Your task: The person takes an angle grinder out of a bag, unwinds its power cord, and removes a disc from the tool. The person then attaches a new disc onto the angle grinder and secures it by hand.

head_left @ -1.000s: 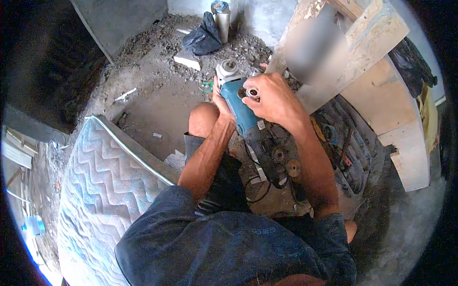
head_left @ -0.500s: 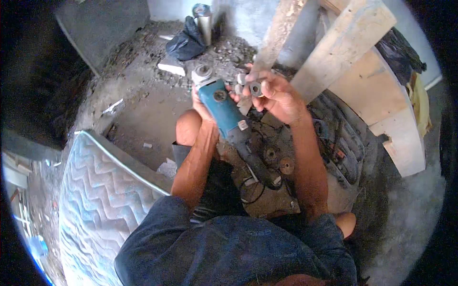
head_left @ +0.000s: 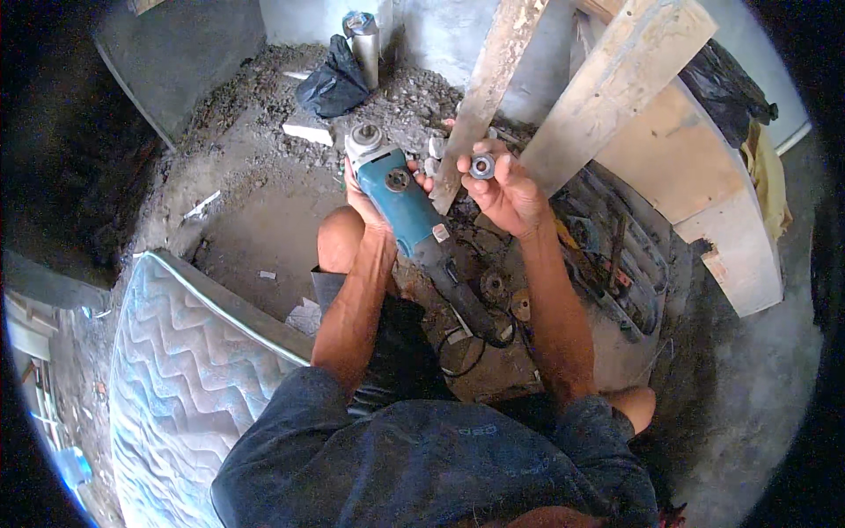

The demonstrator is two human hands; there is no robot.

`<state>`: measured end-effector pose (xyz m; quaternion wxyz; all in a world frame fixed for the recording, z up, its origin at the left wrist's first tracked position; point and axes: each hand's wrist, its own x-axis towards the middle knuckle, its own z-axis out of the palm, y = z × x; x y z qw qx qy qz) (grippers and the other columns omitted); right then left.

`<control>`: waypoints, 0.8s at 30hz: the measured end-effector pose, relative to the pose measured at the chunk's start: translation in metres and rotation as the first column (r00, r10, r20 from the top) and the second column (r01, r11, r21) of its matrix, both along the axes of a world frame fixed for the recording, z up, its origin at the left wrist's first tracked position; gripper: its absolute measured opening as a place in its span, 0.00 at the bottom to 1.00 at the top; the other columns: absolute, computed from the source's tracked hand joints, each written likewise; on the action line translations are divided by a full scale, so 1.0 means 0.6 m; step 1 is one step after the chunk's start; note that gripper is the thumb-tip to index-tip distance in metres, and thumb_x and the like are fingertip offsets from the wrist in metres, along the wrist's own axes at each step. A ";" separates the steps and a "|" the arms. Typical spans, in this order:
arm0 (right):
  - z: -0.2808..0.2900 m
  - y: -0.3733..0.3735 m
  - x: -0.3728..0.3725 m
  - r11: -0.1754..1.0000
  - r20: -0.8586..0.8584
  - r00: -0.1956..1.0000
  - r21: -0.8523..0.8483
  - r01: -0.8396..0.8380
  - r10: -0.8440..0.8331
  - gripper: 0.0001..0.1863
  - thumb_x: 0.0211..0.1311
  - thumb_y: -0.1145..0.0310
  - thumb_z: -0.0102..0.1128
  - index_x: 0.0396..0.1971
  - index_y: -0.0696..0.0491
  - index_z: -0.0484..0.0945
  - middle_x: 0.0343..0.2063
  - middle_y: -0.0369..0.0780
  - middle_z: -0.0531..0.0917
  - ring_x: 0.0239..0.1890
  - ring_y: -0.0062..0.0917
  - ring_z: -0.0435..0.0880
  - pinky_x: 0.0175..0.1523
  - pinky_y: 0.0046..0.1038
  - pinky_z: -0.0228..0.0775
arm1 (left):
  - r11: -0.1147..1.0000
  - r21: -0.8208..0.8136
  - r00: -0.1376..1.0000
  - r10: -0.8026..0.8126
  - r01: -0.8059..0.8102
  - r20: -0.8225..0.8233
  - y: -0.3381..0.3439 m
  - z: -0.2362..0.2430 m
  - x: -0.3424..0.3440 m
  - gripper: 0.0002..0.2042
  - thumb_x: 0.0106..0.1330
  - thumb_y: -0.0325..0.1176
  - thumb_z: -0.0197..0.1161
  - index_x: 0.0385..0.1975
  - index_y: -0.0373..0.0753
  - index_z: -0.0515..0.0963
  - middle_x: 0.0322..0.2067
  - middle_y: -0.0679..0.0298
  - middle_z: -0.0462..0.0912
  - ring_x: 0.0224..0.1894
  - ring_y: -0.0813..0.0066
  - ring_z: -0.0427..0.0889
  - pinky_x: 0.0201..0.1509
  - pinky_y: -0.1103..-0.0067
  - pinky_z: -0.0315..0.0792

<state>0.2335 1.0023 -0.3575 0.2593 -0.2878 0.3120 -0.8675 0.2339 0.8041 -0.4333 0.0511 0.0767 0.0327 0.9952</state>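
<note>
A teal and black angle grinder (head_left: 411,212) with a bare silver spindle head (head_left: 365,143) is gripped by my left hand (head_left: 366,208) around its upper body, fingertips showing on both sides. A round, dark metal part (head_left: 396,179) is on the teal housing. My right hand (head_left: 512,198), just right of the grinder, pinches a small metal ring (head_left: 481,166) between curled fingers, its hole facing up. Round discs (head_left: 494,284) lie on the ground beside the grinder's black handle and cord.
An open tool case (head_left: 625,282) lies at right near leaning boards (head_left: 598,106). A quilted mattress (head_left: 185,370) is at left. Rubble (head_left: 255,97), a white block (head_left: 308,134), a black bag (head_left: 333,88) and a silver cylinder (head_left: 368,57) are ahead.
My right hand has lifted away from the grinder to the right, turning the ring upward and uncovering the round part on the housing. The grinder and left hand appear further left in view.
</note>
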 end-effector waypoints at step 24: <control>0.064 0.004 0.008 0.955 -0.119 0.991 0.280 0.094 -0.062 0.19 0.63 0.69 0.54 0.54 0.58 0.72 0.47 0.46 0.78 0.39 0.25 0.80 0.44 0.22 0.74 | 0.998 -0.052 1.000 0.017 -0.018 -0.016 0.004 -0.003 0.000 0.42 0.60 0.74 0.38 0.39 0.34 0.78 0.29 0.48 0.82 0.24 0.50 0.83 0.31 0.55 0.82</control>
